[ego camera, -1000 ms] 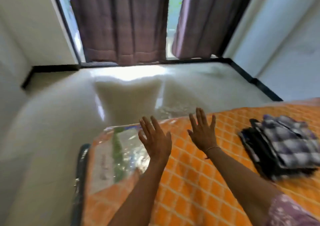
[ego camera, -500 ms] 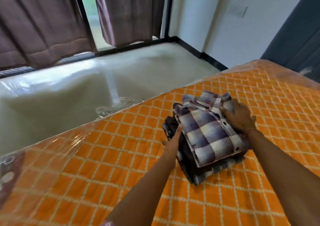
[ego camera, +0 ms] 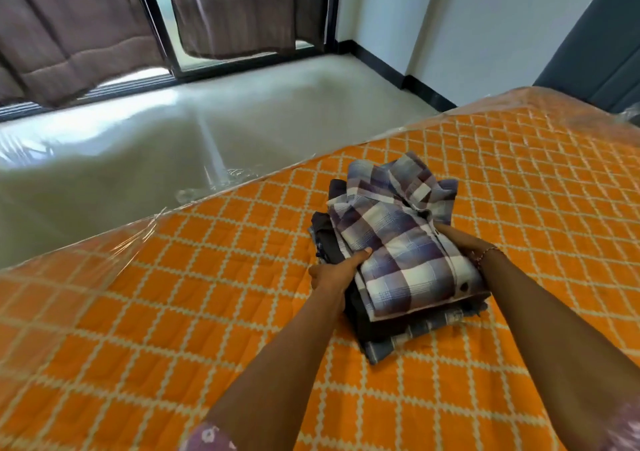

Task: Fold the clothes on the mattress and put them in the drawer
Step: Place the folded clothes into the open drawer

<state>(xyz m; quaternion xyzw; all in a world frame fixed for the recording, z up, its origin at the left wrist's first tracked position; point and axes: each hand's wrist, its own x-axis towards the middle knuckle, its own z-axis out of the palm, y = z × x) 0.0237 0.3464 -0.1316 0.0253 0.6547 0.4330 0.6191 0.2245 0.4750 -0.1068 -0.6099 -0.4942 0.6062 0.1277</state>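
The stack of folded clothes (ego camera: 398, 263) lies on the orange mattress (ego camera: 173, 294), between the two hands. On top is one checked shirt (ego camera: 405, 242) in purple, grey and white, folded with the collar at the far end and the button line running toward the right hand. Under it I count one dark garment (ego camera: 332, 242) and one blue-grey striped piece (ego camera: 384, 346) at the bottom edge; there are perhaps more layers, but the edges are too close together to count them surely.

The left hand (ego camera: 334, 272) grips the near-left side of the stack, with the thumb on top of the checked shirt and the fingers under the dark layers. The right hand (ego camera: 460, 246) grasps the right side, the fingers pushed under the shirt; this wrist wears one thin bracelet (ego camera: 485, 255).

The mattress has a white diamond pattern and a clear plastic cover (ego camera: 145, 232). Beyond the hands is the pale floor (ego camera: 173, 145), and further away hang two brown curtains (ego camera: 69, 28).
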